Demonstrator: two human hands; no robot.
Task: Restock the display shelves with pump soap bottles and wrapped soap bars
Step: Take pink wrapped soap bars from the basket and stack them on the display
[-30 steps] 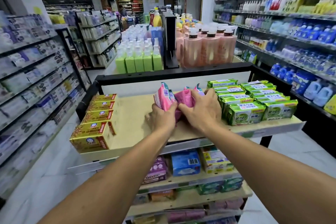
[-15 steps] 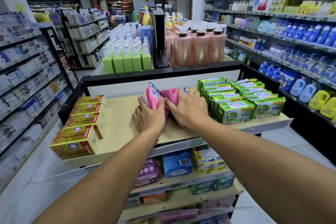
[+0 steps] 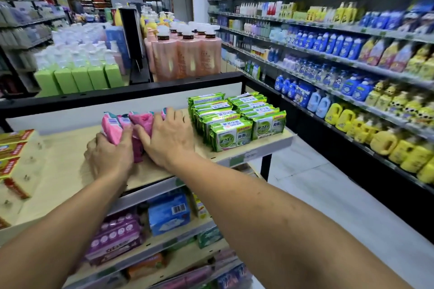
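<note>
Clamping their grip around a bundle of pink wrapped soap bars (image 3: 137, 124) on the top shelf (image 3: 68, 162), the left hand (image 3: 110, 156) and right hand (image 3: 169, 141) are apparently placing stock; next, likely, letting go and squaring the bars near the green soap packs (image 3: 234, 122).

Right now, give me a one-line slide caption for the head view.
Left hand and right hand hold pink wrapped soap bars on the top shelf beside green soap packs.

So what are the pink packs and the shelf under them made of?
Pink packs: probably thin shiny plastic wrap; it crinkles where the left hand and right hand squeeze it. Shelf: looks like pale matte wood or wood-look board, with faint grain.
</note>
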